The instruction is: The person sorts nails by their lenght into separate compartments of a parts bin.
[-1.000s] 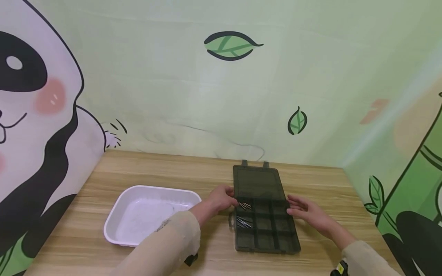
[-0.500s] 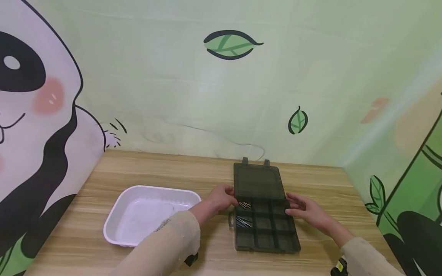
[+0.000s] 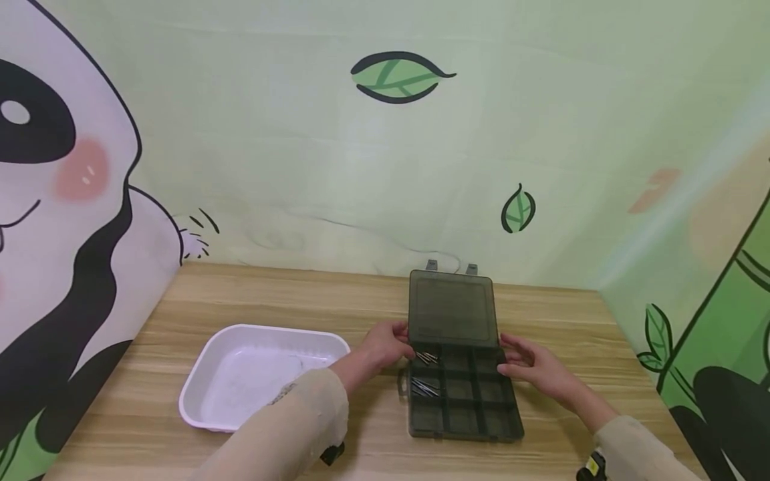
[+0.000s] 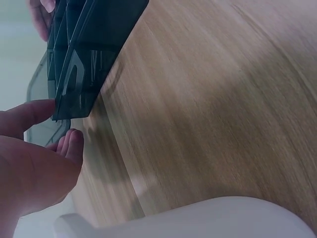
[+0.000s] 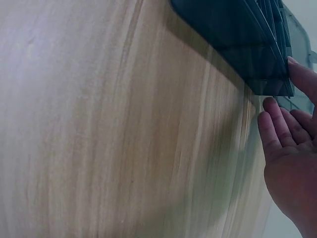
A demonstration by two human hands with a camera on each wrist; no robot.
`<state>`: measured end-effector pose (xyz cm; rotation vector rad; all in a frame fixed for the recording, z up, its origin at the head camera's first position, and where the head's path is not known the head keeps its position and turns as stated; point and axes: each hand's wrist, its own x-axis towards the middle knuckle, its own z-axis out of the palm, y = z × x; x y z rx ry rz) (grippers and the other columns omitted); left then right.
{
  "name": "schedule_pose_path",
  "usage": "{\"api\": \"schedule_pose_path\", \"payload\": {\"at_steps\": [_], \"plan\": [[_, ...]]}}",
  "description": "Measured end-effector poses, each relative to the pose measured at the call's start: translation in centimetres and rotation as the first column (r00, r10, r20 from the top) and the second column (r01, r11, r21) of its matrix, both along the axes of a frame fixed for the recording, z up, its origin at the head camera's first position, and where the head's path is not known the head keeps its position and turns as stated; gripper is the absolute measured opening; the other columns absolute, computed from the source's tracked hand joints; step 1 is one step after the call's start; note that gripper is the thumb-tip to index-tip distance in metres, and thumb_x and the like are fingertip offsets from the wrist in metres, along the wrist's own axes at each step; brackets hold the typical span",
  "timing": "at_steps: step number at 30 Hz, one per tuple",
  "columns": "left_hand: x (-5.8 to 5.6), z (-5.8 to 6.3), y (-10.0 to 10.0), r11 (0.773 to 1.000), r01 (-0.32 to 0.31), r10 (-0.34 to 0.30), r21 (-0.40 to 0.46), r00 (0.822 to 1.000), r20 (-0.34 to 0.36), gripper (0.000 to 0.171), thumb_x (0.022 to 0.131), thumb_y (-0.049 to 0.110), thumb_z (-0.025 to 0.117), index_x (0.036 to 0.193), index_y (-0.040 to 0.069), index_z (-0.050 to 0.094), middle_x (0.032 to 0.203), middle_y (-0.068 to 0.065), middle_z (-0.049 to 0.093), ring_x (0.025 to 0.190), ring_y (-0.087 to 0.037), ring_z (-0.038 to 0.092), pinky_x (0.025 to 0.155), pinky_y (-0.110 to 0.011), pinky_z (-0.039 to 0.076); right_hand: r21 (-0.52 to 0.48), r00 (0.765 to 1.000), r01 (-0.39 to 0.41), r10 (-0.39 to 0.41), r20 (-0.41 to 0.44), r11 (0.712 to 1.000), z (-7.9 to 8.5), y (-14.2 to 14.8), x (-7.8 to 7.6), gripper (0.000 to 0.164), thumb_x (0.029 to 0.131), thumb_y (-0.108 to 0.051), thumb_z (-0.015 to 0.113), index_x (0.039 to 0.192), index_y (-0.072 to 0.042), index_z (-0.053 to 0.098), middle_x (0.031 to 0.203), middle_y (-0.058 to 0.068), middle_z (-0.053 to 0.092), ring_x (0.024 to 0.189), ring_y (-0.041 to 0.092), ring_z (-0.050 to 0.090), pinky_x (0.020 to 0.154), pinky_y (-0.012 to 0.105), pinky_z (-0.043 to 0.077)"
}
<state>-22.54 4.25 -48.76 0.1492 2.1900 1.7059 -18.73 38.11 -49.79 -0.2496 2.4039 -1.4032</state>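
Note:
A dark translucent compartment box (image 3: 463, 394) stands in the head view, its hinged lid (image 3: 452, 308) tilted up at the far side. Thin gold-coloured pins (image 3: 427, 359) and silver-coloured pins (image 3: 425, 387) lie in two left compartments. At the box's far left corner is my left hand (image 3: 383, 345); in the left wrist view its thumb (image 4: 37, 111) touches the corner and its curled fingers reach the lid edge. My right hand (image 3: 538, 367) is at the opposite corner. There its thumb (image 5: 301, 77) touches the box rim, while its loosely extended fingers are behind the lid.
To the left of the box, a white tray (image 3: 188, 401) stands on the wooden table (image 3: 289, 290), partly behind my left sleeve. A printed fabric backdrop (image 3: 289, 167) rises at the table's far edge.
The box lid has tilted further upward, and its clasps now stand higher against the backdrop. The hands stay at the two far corners with only slight movement.

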Motion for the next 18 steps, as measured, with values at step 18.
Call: {"api": "schedule_pose_path", "payload": {"at_steps": [18], "plan": [[-0.07,-0.19,0.31,0.998,-0.055,0.055,0.008,0.998,-0.035,0.064,0.074,-0.019,0.072,0.136,-0.012,0.06,0.122,-0.026,0.07,0.116,-0.039,0.068,0.098,-0.042,0.058,0.053,0.999,0.018,-0.016,-0.037,0.998,0.18,-0.34,-0.09,0.084,0.1,-0.018,0.075,0.163,0.01,0.027,0.158,0.036,0.044,0.146,0.052,0.045,0.115,0.054,0.043]]}}
